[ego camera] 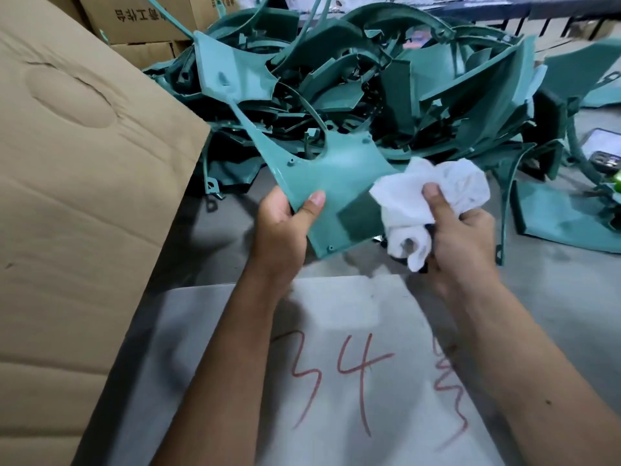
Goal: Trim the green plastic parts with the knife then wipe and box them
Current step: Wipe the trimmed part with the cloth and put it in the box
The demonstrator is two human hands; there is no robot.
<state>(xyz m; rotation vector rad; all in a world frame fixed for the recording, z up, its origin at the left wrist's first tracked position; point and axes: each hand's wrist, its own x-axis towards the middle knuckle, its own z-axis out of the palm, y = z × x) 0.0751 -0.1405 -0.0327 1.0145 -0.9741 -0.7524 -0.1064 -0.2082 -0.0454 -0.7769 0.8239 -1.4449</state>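
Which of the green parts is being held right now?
The flat panel in front of the pile: the left hand grips its lower edge, and the right hand's cloth touches it.

The big cardboard box (77, 203) is cut off by the left edge; its opening isn't seen. A dark object (429, 227) in the right hand (460, 243) is mostly covered by the white rag (433, 203), so it can't be identified. A phone-like item (603, 149) at mid right is clipped by the frame edge. Lower parts of the green pile (386, 82) are hidden in shadow. Print on the boxes (141, 15) at upper left is cropped.
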